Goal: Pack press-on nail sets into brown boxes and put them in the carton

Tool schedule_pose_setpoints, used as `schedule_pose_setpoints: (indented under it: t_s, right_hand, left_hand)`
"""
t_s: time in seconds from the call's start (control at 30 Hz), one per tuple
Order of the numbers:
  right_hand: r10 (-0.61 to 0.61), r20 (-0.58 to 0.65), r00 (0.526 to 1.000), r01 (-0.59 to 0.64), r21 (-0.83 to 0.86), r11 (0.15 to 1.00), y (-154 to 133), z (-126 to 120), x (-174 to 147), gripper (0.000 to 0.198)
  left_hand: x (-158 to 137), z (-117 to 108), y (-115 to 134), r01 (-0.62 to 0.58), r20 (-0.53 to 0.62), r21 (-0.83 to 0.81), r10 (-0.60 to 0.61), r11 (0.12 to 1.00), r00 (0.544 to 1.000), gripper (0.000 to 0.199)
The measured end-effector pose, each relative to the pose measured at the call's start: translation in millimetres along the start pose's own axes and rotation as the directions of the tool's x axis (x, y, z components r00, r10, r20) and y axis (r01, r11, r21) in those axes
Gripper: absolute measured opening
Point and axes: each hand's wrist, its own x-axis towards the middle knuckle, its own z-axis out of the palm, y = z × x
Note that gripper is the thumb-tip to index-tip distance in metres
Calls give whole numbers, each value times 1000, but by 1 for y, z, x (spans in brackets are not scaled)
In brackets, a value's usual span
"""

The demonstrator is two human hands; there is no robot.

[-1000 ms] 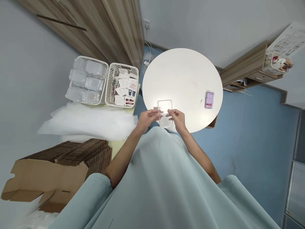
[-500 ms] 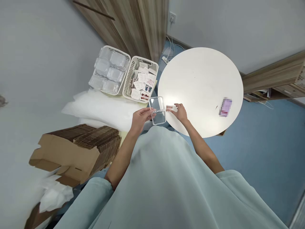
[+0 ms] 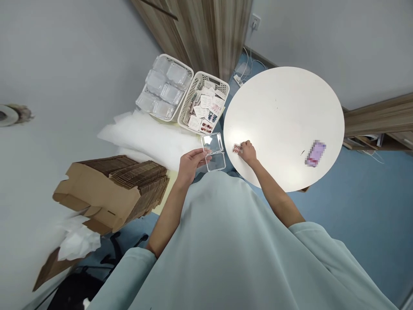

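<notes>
My left hand (image 3: 190, 165) pinches the left side of a clear hinged plastic box (image 3: 215, 161). The box lies opened out, with its two halves spread beyond and toward my body. No contents show through it. Over the near left edge of the white round table, my right hand (image 3: 248, 152) has its fingers closed on a small card of press-on nails (image 3: 237, 148). Rows of red nails show on the card. The card is to the right of the box and apart from it; whether it touches the tabletop I cannot tell.
On the left stand a basket (image 3: 191, 73) of clear boxes and a basket (image 3: 227, 92) of nail cards. Nearer are white foam sheets (image 3: 145, 137) and stacked cardboard boxes (image 3: 103, 193). A blurred purple object (image 3: 315, 153) lies on the round table (image 3: 284, 112).
My right hand has drawn the nail card away from the clear box, further over the table. My left hand still holds the box. The whole view has shifted.
</notes>
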Motion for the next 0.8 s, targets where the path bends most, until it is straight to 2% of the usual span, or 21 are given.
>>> schedule_pose_setpoints:
  t_s: [0.1,0.2,0.33,0.5,0.67,0.8]
  right_hand:
    - [49,7,999,-49,102,994,5,3,-5,31]
    - [91,6,996,-90,271,959,11,7,-13,23]
    - [134,-85,987,-75,490,868,18,2,-33,19]
    - [199,-202,959,8,720,694,23,-32,-75,31]
    - [284,-300,911,88,812,576,32,-70,-115,38]
    - [395,-360,845,146,867,477,36,-98,-140,42]
  left_hand:
    - [1,5,-1,11,10,6,-11,1000,1000,50]
    - [4,14,0,16,40,15,-16,1000,999,49]
    - [7,30,2,19,88,47,-23,999,996,48]
    - [14,52,3,22,161,100,-38,995,986,48]
    - [21,79,1,33,213,133,-61,991,975,46]
    - [22,99,0,28,256,163,-69,986,964,42]
